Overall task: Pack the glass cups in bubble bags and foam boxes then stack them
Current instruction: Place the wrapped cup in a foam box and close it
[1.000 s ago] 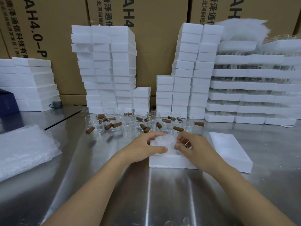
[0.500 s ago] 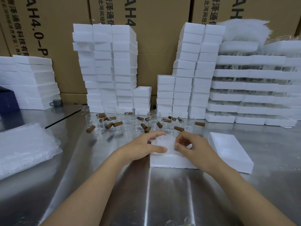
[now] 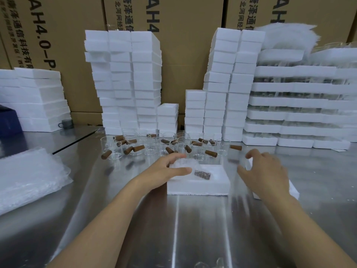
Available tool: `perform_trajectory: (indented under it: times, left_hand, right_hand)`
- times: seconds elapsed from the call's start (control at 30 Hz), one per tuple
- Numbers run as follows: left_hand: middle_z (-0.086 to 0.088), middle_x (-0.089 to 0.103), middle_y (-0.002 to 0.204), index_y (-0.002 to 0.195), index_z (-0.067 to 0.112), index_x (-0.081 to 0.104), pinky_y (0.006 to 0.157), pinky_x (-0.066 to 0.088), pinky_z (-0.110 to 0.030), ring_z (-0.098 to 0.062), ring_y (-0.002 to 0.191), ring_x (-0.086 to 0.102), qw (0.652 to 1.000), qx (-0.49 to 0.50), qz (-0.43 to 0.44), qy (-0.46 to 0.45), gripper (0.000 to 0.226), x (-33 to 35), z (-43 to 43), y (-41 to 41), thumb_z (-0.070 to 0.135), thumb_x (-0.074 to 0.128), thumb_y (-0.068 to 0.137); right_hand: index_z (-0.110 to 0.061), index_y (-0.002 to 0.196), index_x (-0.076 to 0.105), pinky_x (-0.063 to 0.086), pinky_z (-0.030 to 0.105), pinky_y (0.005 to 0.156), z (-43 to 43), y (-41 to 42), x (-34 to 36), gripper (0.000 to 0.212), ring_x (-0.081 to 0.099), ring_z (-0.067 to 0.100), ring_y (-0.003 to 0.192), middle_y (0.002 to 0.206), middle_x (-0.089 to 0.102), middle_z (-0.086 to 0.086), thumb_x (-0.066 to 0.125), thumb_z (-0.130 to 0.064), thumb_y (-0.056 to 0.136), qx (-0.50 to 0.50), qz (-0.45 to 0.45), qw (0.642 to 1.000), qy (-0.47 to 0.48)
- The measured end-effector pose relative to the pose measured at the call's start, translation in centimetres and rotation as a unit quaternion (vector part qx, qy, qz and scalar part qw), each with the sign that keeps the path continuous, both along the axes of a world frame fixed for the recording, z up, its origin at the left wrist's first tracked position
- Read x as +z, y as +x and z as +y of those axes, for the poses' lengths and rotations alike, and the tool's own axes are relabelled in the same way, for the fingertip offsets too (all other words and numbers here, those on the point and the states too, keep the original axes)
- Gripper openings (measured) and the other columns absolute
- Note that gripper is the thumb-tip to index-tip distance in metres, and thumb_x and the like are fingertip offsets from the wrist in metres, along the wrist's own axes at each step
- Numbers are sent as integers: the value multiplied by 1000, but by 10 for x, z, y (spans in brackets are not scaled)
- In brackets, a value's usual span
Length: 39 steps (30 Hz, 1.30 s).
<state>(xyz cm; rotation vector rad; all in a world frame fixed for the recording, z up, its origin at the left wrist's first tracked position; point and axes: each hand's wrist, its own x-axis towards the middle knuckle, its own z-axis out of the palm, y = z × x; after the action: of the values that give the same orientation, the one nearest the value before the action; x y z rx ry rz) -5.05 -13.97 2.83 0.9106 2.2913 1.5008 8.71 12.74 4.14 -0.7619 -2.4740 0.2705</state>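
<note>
Since the bubble-wrapped cup (image 3: 183, 163) already sits in the foam box (image 3: 199, 187), with its brown handle showing through the wrap toward the box's middle, what the box lacks, as I judge it, is its cover. The left hand (image 3: 166, 169) lies on the box's left end, thumb stretched along the near rim and fingers only lightly bent over the wrapped bundle, pressing it down rather than gripping it. The box's long axis runs crosswise in front of the person, from that hand toward the other one. The right hand (image 3: 264, 171) is clear of the box, just off its right end, and hovers over the foam lid (image 3: 294, 190), which lies on the bench (image 3: 193, 229) directly beneath and beyond that palm, its long axis running away from the person at a slight slant. So the lid belongs to the right hand, which is much the nearer of the two. Its fingers are spread and loosely curved with nothing between them; motion blur hides whether the fingertips touch the foam. Loose glass cups (image 3: 154, 147) stand beyond both hands, and a heap of bubble bags (image 3: 29, 180) lies well off to the left hand's outer side.
</note>
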Motion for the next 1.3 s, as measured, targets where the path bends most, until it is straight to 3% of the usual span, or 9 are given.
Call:
perform_trajectory:
  times: [0.17,0.37,0.47,0.57,0.7,0.83,0.97,1.1,1.3]
  left_hand:
    - [35,45,142,147,52,54,100,37,-20,-3,136,43,998,22,41,-39,73,-3,1,-1,66,84,82]
    - [13,61,139,135,51,61,116,42,-38,-12,138,53,993,71,16,89,53,7,3,-2,52,80,85]
    - [16,63,134,136,48,62,107,43,-29,6,128,55,983,106,58,136,56,13,6,6,27,83,88]
    - [25,53,148,148,56,49,100,39,-18,17,135,42,986,65,107,111,78,17,6,14,21,85,89]
    - [30,45,157,150,66,36,116,33,-24,12,148,34,986,-20,109,125,92,23,13,30,40,87,78]
    - [23,45,160,155,63,33,120,35,-38,-1,151,39,980,-9,88,178,103,27,15,33,50,93,72]
    - [23,64,144,149,54,48,115,44,-34,2,138,55,980,-15,48,191,97,30,9,28,46,96,66]
    - [20,71,134,141,45,57,109,46,-28,4,126,62,981,14,17,191,93,31,-1,20,50,96,58]
    - [17,73,129,135,41,63,107,49,-29,4,117,67,990,27,-20,140,87,24,-14,5,42,99,56]
  right_hand:
    - [-31,135,53,45,39,95,7,8,1,42,62,27,109,121,67,-1,56,-26,93,-16,-65,995,-71]
    - [-37,133,56,30,37,100,-21,3,17,54,59,12,107,108,70,-19,64,-6,90,182,215,959,-18]
    - [-34,128,63,45,28,97,-40,3,21,62,63,7,101,99,70,-15,61,11,86,310,273,903,-116]
    - [-18,119,71,55,27,93,-54,6,26,52,71,9,106,107,78,-6,63,20,86,386,290,799,-358]
    - [-4,110,77,58,46,100,-62,6,25,44,70,33,120,119,74,20,60,25,82,413,286,573,-648]
    - [13,125,63,61,45,92,-61,5,26,47,67,41,123,132,67,29,59,21,79,410,248,478,-736]
    - [13,94,70,64,41,86,-65,4,24,21,70,39,119,122,68,30,64,17,74,371,202,489,-763]
    - [-6,115,68,63,43,85,-58,5,25,33,71,33,118,123,72,19,73,-3,82,361,167,509,-763]
    - [-34,122,65,59,37,70,-46,0,21,51,75,23,101,120,69,3,75,-59,78,204,210,705,-646]
